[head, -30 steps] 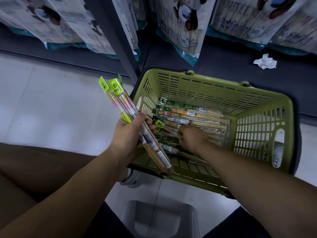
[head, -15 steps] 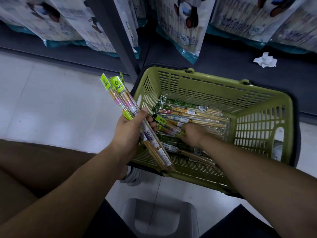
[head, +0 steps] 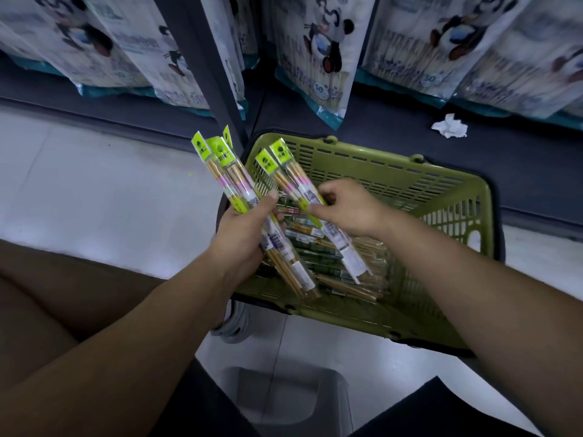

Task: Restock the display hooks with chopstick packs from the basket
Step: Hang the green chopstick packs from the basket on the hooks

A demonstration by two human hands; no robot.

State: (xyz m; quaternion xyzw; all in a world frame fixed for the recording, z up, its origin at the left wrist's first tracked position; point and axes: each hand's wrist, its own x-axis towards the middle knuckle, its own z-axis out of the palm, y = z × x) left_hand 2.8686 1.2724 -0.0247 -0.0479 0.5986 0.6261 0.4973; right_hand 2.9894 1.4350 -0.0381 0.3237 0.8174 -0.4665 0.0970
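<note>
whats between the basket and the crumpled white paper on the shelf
Nothing: in the head view, only bare dark shelf base separates the far rim of the green basket from the crumpled paper.

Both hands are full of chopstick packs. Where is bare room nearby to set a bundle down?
Free: the white floor left of the basket, between the dark shelf base and the person's leg; the shelf base behind the basket, beside the crumpled tissue. Crowded: the basket's left half, loose packs under the left hand and right hand.
</note>
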